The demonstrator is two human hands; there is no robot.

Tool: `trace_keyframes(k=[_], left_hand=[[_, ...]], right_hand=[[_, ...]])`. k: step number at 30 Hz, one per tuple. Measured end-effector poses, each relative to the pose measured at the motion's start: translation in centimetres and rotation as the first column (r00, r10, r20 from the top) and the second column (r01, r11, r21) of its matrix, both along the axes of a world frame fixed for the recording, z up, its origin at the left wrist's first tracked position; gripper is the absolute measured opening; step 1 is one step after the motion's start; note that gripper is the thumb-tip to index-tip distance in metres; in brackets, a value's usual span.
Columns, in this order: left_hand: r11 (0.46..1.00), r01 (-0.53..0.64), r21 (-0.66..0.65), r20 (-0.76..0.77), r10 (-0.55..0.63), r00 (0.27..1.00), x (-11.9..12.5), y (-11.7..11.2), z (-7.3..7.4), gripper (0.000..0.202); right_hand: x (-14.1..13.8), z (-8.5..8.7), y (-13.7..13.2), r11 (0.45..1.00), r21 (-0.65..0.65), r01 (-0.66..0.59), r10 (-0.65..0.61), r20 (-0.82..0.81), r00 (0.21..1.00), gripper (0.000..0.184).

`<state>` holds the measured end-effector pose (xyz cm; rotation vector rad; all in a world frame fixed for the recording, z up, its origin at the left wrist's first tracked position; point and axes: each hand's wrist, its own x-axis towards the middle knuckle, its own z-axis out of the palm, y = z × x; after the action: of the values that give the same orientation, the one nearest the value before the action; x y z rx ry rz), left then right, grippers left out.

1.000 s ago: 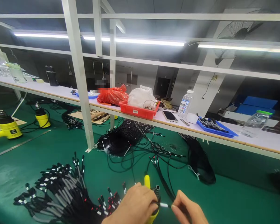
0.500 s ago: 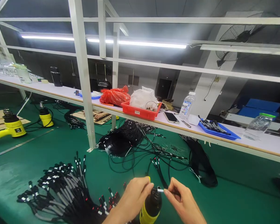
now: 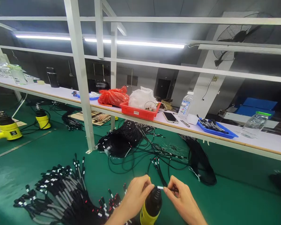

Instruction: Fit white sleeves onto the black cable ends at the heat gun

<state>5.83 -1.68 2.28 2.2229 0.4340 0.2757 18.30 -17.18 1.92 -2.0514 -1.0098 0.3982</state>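
Observation:
My left hand (image 3: pixel 134 195) and my right hand (image 3: pixel 180 200) meet low in the middle of the view, both pinched on a thin black cable (image 3: pixel 159 187) with a short white sleeve between the fingertips. The sleeve sits just above the black nozzle of a yellow heat gun (image 3: pixel 152 204) that stands upright between my hands. The cable runs back from my right fingers into loose black cables (image 3: pixel 159 165) on the green mat (image 3: pixel 236 193).
A bundle of finished black and grey cables (image 3: pixel 61 193) lies at the lower left. A big coil of black cable (image 3: pixel 121 139) sits under the white shelf (image 3: pixel 259 140), which carries a red tray (image 3: pixel 140 111), a phone (image 3: pixel 170 117), a bottle (image 3: pixel 185 104) and a blue tray (image 3: pixel 215 128). Two more yellow heat guns (image 3: pixel 7 128) stand far left.
The heat gun now stands upright with its nozzle up, and both hands have risen from the mat, holding the white sleeve over the nozzle.

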Motion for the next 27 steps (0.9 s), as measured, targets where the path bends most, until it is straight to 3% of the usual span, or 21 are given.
trace_keyframes(k=[7,12,21,27], left_hand=[[1.000,0.016,-0.012,0.028,-0.016,0.999,0.0,-0.1,-0.3,0.018],[1.000,-0.011,-0.026,0.046,0.012,0.999,-0.2,-0.3,0.0,0.010],[0.994,0.001,0.109,-0.033,0.003,0.999,0.1,-0.3,0.0,0.040],[0.998,-0.026,0.057,-0.007,0.026,1.000,-0.1,-0.4,0.1,0.028]], right_hand=[[0.0,0.1,0.0,1.000,0.013,0.028,-0.028,0.025,0.999,0.026],[-0.2,1.0,-0.5,1.000,0.014,-0.002,0.002,0.017,1.000,0.028],[-0.2,1.5,-0.9,0.999,0.025,-0.019,0.019,0.005,1.000,0.028],[0.0,1.5,-0.7,0.999,0.034,0.003,-0.004,0.010,1.000,0.023]])
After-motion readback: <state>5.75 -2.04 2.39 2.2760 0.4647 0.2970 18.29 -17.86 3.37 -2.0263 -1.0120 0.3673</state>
